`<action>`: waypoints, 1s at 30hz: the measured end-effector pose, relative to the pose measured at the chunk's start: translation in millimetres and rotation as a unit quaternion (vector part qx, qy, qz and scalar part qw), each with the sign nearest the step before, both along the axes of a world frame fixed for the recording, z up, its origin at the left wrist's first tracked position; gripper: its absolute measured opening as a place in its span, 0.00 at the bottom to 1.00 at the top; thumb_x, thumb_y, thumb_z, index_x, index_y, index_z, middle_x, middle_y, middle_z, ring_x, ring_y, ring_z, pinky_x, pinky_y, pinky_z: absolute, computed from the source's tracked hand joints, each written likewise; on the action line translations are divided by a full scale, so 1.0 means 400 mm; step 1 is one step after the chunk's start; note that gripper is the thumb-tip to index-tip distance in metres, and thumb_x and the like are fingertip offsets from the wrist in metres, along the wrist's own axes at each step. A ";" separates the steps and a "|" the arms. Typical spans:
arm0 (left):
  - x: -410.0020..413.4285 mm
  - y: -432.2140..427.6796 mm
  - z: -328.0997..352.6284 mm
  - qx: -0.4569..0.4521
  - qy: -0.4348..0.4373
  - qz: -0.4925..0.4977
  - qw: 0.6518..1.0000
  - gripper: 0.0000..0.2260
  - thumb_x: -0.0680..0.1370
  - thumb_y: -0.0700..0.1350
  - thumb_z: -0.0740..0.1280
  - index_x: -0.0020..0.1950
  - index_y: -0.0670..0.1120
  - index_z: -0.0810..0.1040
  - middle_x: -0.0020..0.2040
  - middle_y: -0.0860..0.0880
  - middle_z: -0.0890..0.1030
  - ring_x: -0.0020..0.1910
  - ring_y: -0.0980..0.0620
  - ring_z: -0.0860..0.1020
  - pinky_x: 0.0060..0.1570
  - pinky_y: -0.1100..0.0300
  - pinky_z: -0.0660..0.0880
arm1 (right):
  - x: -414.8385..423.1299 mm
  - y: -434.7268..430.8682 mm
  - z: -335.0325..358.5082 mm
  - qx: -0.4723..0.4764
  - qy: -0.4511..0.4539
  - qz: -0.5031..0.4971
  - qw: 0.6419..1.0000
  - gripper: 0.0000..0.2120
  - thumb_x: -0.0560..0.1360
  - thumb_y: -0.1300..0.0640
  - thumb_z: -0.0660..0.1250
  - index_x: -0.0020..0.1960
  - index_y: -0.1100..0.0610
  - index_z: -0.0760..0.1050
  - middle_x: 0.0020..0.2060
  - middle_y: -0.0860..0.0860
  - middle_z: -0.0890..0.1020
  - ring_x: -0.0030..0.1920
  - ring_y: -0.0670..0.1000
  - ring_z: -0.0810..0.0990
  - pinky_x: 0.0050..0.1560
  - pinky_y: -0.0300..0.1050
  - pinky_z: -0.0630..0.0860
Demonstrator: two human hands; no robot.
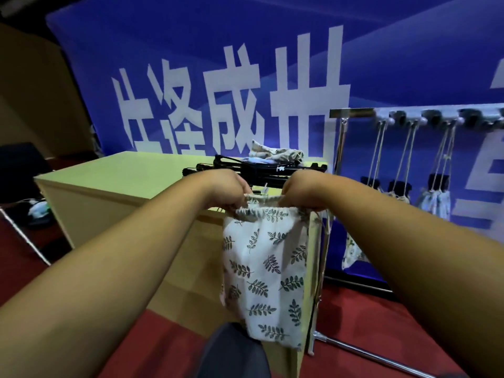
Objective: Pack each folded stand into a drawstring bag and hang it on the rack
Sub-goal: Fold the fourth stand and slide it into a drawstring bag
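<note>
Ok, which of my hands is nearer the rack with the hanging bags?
Right. The right hand grips the top of the leaf-print bag on the side toward the rack; the left hand grips the other end, farther from it.

Table (109, 175): pale wood-tone top, box sides, stands on red carpet (354, 309). Right part of the top: black folded stands (261, 168), several lying flat side by side, long axis left to right. At the far right corner behind them: heap of loose fabric bags (275, 152), right up against the stands. Rack (351, 113): metal bar on uprights just right of the table, feet on the carpet. Hung bags (433, 203) dangle by cords from its hooks, black ends poking out of the mouths. Carpet left of the table: small white-green items (38, 207), too blurred to identify.
</note>
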State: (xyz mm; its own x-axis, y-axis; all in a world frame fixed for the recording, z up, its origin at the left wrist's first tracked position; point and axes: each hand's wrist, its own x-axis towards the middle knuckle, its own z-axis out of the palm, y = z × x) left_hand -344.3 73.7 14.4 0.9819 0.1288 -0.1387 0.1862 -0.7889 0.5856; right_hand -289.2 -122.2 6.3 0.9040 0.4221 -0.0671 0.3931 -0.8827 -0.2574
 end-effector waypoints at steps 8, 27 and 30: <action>0.046 0.064 -0.112 0.056 -0.004 0.043 0.998 0.05 0.79 0.37 0.75 0.55 0.38 0.85 0.39 0.41 0.84 0.31 0.46 0.79 0.23 0.63 0.72 | 0.091 0.094 -0.133 0.071 -0.062 -0.030 0.995 0.15 0.86 0.49 0.64 0.56 0.59 0.84 0.48 0.58 0.86 0.49 0.60 0.84 0.49 0.52 0.83; 0.225 0.102 -0.243 -0.014 -0.062 0.031 0.998 0.08 0.83 0.49 0.70 0.58 0.47 0.84 0.51 0.47 0.84 0.53 0.46 0.82 0.47 0.60 0.73 | 0.258 0.171 -0.249 0.110 -0.050 -0.096 0.988 0.16 0.77 0.40 0.76 0.48 0.53 0.82 0.41 0.51 0.86 0.44 0.54 0.84 0.49 0.53 0.85; 0.233 0.090 -0.242 0.020 -0.050 0.023 0.998 0.10 0.85 0.49 0.67 0.61 0.46 0.82 0.57 0.44 0.84 0.58 0.43 0.82 0.52 0.58 0.74 | 0.266 0.171 -0.253 0.118 -0.045 -0.101 0.987 0.17 0.77 0.39 0.76 0.46 0.53 0.82 0.39 0.51 0.86 0.41 0.54 0.85 0.46 0.52 0.85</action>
